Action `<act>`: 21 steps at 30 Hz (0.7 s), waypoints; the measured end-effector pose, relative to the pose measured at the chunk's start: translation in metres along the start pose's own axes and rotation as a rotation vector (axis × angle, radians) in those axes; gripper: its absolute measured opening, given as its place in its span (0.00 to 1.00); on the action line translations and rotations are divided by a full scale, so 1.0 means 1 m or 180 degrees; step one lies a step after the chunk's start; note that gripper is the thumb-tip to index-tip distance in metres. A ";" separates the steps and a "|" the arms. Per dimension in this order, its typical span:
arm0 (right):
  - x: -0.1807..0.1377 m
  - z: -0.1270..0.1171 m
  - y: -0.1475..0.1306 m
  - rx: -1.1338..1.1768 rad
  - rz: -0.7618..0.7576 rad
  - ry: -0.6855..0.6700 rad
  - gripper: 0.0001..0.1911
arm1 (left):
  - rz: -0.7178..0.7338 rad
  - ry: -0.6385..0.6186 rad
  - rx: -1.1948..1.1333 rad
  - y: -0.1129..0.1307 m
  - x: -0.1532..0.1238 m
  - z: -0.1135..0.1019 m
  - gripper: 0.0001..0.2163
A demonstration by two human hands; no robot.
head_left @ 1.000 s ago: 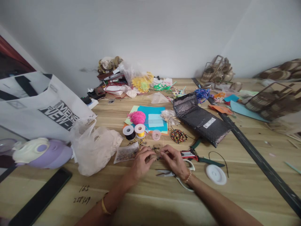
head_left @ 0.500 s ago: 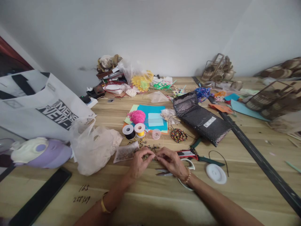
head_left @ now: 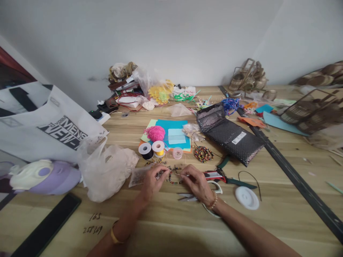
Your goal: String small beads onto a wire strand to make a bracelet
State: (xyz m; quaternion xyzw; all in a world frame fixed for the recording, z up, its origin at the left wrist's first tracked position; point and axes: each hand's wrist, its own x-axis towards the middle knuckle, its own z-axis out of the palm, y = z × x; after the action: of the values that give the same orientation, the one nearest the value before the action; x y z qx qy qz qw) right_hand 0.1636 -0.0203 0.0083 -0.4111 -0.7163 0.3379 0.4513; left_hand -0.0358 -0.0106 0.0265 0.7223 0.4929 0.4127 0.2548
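My left hand [head_left: 152, 180] rests on the wooden table [head_left: 171, 228], fingers pinched together at the edge of a small clear bag of beads [head_left: 137, 176]. My right hand [head_left: 195, 181] is closed in a pinch on one end of a short beaded strand [head_left: 174, 178] that curves between the two hands. A pair of scissors [head_left: 191, 196] lies just under my right wrist. Whether the left fingers grip a bead or the strand's other end is too small to tell.
Thread spools [head_left: 152, 149], a pink yarn ball [head_left: 156, 133], coloured paper [head_left: 174, 135], a bead bracelet [head_left: 203, 154], a black padded envelope [head_left: 230, 134], pliers [head_left: 227, 176] and a white lid [head_left: 247, 197] lie beyond. A plastic bag [head_left: 107, 167] and tote bag [head_left: 48, 125] sit left.
My left hand slid a little left toward the bead bag. The hands drew apart, and the beaded strand now shows as a loop between them.
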 end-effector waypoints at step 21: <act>-0.001 -0.003 0.005 -0.0877 0.0115 0.0195 0.07 | 0.0569 -0.1336 0.1323 -0.014 0.002 -0.030 0.07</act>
State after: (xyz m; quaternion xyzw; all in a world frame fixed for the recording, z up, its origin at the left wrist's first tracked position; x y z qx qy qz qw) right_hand 0.1684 -0.0188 0.0043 -0.4921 -0.7343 0.2317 0.4060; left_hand -0.0677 -0.0043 0.0322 0.8690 0.4379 0.1656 0.1604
